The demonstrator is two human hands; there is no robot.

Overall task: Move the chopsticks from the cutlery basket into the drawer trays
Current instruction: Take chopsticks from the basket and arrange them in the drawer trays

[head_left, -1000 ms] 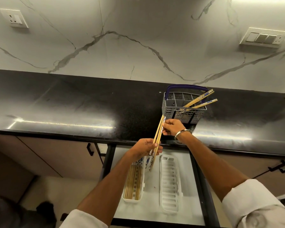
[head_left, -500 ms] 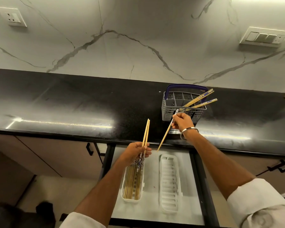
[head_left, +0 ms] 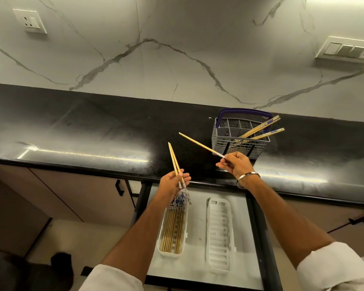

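Note:
My left hand (head_left: pixel 173 183) grips a pair of wooden chopsticks (head_left: pixel 174 159) by their patterned ends, tips pointing up, just above the back of the left white tray (head_left: pixel 172 250). That tray holds several chopsticks lying lengthwise. My right hand (head_left: pixel 235 166) holds a single chopstick (head_left: pixel 199 144) that slants up to the left over the counter. Behind it stands the grey cutlery basket (head_left: pixel 239 141) with a blue handle and a few chopsticks (head_left: pixel 261 130) leaning out to the right. The right white tray (head_left: pixel 220 236) in the open drawer (head_left: pixel 198 274) has nothing in it.
The black countertop (head_left: pixel 93 133) runs across the view under a marble wall. Cabinet doors with black handles (head_left: pixel 119 187) flank the drawer. Wall sockets sit at upper left (head_left: pixel 31 22) and upper right (head_left: pixel 347 49).
My hands have separated, the left keeping two chopsticks and the right one. The right hand's chopstick swung from pointing down-left to pointing up-left. The left pair tilted slightly leftward.

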